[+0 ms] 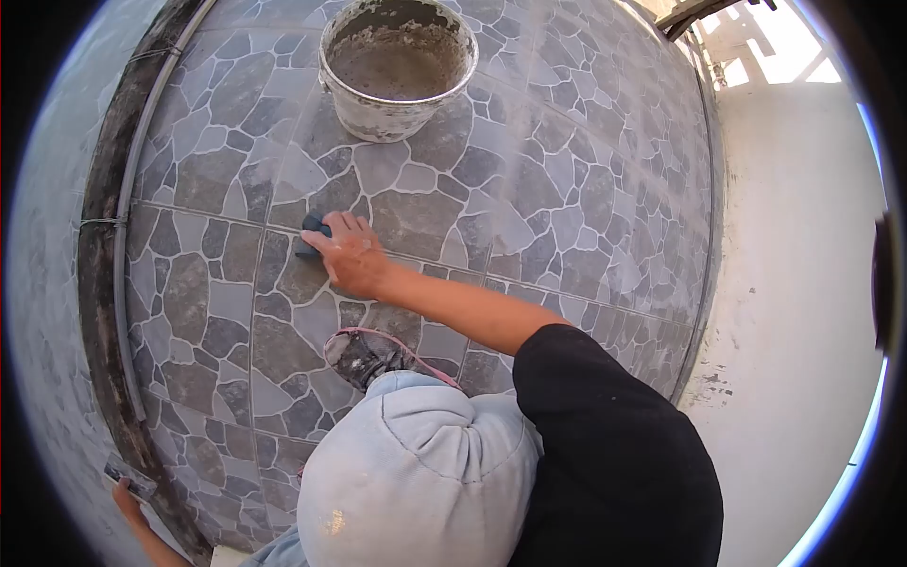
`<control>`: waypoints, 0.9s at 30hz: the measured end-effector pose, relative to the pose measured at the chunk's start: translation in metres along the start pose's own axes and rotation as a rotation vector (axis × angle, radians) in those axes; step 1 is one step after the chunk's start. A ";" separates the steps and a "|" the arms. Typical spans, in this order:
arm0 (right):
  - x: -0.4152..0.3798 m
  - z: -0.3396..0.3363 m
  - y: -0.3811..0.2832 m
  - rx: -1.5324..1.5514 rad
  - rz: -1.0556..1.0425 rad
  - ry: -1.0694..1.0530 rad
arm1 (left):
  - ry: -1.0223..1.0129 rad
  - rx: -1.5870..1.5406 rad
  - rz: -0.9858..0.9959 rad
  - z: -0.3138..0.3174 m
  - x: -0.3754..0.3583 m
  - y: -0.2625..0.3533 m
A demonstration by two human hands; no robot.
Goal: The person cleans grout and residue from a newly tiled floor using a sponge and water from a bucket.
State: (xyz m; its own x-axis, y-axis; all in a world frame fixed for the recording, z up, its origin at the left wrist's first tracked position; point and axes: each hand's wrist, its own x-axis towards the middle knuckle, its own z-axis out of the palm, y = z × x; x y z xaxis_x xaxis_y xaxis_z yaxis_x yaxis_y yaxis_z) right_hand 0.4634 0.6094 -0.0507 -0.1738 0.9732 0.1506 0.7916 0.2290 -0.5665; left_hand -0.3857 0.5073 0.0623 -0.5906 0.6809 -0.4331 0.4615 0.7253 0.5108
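Observation:
Out over the stone-patterned floor tiles (406, 222), my right hand (357, 257) is closed around a dark blue-grey object (314, 225). The fingers cover most of it, so I cannot make out its exact kind. It is at floor level, just below the bucket (392, 111) in the view. Down at the lower left, my left hand (124, 499) grips a flat trowel (130, 479) beside the plastered wall (47, 406). Part of the trowel and most of the left arm are out of sight.
The bucket holds grey wet mortar. A dark wooden beam (102, 283) with a pipe (123, 255) tied to it runs along the left wall. My bent knee (416, 472) and sandalled foot (364, 359) are in front. A pale wall (775, 312) stands at right.

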 end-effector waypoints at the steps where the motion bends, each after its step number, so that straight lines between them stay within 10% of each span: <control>1: -0.048 -0.015 0.015 0.030 -0.008 0.043 | 0.094 0.115 0.021 0.002 -0.017 -0.023; 6: -0.213 -0.115 0.058 -0.150 0.182 -0.079 | -0.023 0.461 -0.012 -0.019 -0.084 -0.057; 15: -0.032 -0.177 0.299 -0.508 0.329 0.436 | 0.014 0.659 0.353 0.010 0.003 0.023; 23: -0.197 -0.123 0.090 -0.176 0.277 0.076 | -0.083 1.316 0.413 -0.036 -0.050 0.003; 27: -0.135 -0.140 0.175 -0.251 0.335 0.234 | -0.125 1.356 0.568 -0.021 -0.050 0.050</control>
State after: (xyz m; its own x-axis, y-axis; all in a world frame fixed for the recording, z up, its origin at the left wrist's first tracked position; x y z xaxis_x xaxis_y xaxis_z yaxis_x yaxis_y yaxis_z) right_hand 0.7069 0.5152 -0.0568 0.2287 0.9552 0.1879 0.9034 -0.1363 -0.4064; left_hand -0.3464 0.5072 0.1252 -0.0952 0.8530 -0.5131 0.9009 -0.1454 -0.4090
